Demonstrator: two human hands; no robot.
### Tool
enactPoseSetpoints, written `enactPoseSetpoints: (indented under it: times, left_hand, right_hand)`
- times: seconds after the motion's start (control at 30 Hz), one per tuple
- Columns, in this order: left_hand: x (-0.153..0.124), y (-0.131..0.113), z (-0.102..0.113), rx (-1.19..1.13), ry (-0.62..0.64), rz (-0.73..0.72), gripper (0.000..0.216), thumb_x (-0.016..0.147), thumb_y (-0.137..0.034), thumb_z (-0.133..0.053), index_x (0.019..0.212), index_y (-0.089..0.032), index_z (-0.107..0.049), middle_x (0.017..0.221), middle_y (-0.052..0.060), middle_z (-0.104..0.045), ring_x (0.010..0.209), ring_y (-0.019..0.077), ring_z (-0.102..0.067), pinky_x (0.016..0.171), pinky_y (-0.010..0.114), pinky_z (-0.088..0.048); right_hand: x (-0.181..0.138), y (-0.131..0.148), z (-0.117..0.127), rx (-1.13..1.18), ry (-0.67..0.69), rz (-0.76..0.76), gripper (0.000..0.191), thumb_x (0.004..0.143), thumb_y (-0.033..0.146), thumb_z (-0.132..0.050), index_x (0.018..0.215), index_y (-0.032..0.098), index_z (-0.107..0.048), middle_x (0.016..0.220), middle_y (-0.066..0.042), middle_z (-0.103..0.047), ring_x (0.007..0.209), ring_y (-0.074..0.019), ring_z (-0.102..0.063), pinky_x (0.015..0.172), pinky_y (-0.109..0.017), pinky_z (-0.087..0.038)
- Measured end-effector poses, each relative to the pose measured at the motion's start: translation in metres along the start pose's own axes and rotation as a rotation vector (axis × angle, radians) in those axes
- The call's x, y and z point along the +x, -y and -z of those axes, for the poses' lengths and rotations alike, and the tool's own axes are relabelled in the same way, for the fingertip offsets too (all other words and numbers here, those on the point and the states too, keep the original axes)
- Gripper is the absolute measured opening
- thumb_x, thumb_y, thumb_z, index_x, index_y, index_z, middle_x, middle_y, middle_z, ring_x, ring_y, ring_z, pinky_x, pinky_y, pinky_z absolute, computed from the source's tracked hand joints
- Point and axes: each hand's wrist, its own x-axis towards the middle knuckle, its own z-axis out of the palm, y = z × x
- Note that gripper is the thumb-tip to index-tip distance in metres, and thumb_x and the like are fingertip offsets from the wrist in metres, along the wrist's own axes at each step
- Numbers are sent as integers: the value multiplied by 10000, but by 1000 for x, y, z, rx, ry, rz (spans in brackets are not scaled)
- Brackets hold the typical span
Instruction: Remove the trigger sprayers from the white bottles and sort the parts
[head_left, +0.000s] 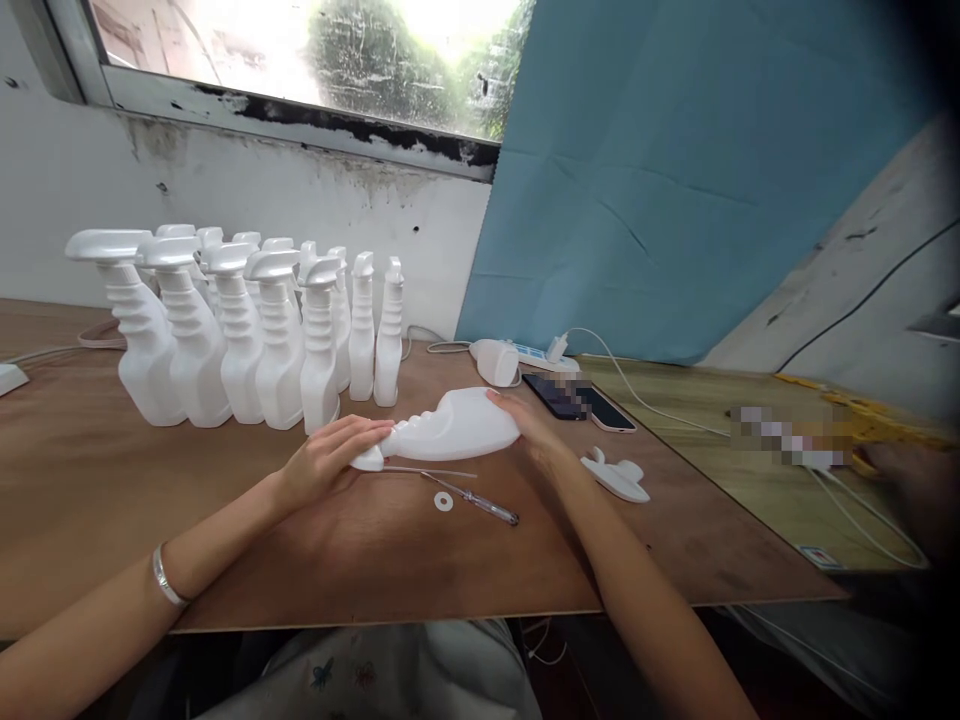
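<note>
A white spray bottle [469, 425] lies on its side just over the brown table, its neck pointing left. Fingers of my left hand [330, 455] are closed around the spray head [367, 461] at the neck end. At the other end, my right hand [531, 428] grips the bottle's base; part of that hand's grip is hidden behind the bottle. In front of the bottle lie a thin white tube [442, 472], a small screwdriver [491, 507] with a clear handle, and a flat white ring [438, 503]. A loose white sprayer piece [621, 480] rests right of my right forearm.
Several white spray bottles [281, 365] stand upright in rows at the back left. Behind the right hand are a white corded device [496, 363], a power strip [536, 357] and two phones [551, 397]. A blue curtain [645, 200] hangs behind; a second, yellowish table [675, 400] adjoins at right.
</note>
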Motion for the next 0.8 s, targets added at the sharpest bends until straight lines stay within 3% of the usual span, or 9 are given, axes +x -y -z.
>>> enactPoseSetpoints:
  times: [0.1,0.2,0.33,0.4,0.5,0.67,0.8]
  left_hand:
    - [0,2,4,32,122,-49,256,625,-176,-683,877,-215,-684,1002,98,-666,970,218,-591,924,308,-396]
    - [0,5,5,87,35,-4,284,591,-264,-723,869,-220,-684,935,67,-689,899,213,-616,863,277,-439]
    - [5,12,2,-25,-140,244,380,662,-448,-647,913,-163,-645,694,45,-694,655,189,-638,603,232,-494]
    - [8,14,-1,-177,-136,359,419,710,-497,-581,895,-125,-632,670,68,-687,636,208,-646,564,247,-496]
    - [11,16,-3,-274,-133,403,415,690,-490,-610,874,-118,-624,697,84,-691,676,231,-658,591,265,-506]
    - [7,20,-2,-123,-147,317,406,712,-475,-592,924,-129,-601,688,52,-685,644,210,-645,531,240,-475]
    - [-1,15,-1,245,-153,-34,307,706,-392,-632,875,-136,-625,672,6,-657,591,139,-588,540,208,-444]
  right_hand:
    - [2,-2,1,-35,65,-63,416,580,513,-682,694,114,-646,482,-32,-586,371,-125,-470,349,-233,-315]
    - [2,-3,-3,-26,46,3,441,599,542,-650,701,112,-647,625,-74,-642,498,-162,-548,427,-262,-390]
    - [-2,-2,-9,17,-114,281,448,648,564,-592,891,187,-590,850,-24,-628,739,-164,-564,634,-267,-442]
    - [-5,-1,-11,-14,-184,467,434,676,540,-580,972,224,-543,909,-5,-593,829,-165,-539,725,-271,-428]
    - [-9,-1,-11,-112,-230,655,405,722,515,-540,1005,227,-512,905,-13,-559,862,-179,-515,777,-293,-407]
    - [-8,2,-2,-232,-182,608,402,740,550,-476,971,221,-483,878,-16,-540,830,-187,-519,751,-303,-418]
    - [-20,34,9,-530,140,572,374,731,548,-488,855,199,-543,870,-31,-586,865,-215,-545,806,-347,-407]
